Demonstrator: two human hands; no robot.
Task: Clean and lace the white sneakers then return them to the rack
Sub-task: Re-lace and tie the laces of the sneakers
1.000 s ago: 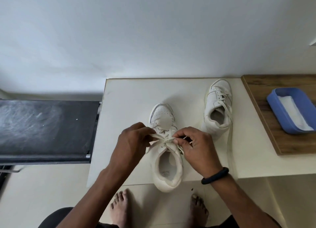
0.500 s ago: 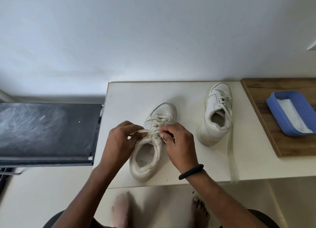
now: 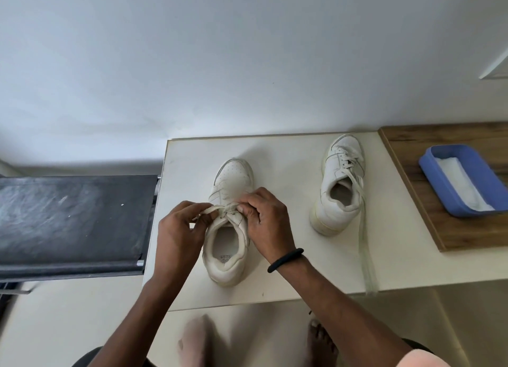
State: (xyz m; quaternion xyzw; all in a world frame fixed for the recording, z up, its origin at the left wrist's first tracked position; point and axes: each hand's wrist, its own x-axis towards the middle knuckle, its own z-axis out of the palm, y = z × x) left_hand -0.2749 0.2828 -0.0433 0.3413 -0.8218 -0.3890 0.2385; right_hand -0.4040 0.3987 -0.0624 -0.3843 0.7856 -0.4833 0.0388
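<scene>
A white leather sneaker (image 3: 229,223) with a perforated toe is stood on the smooth pale tabletop (image 3: 286,262). Its flat lace (image 3: 220,209) is pinched on either side by the left hand (image 3: 180,230) and the right hand (image 3: 265,221). A second sneaker (image 3: 341,185) is set well apart, its lace trailing over the edge.

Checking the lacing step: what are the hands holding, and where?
Both hold the lace of the near sneaker: left hand its left end, right hand beside the knot.
</scene>
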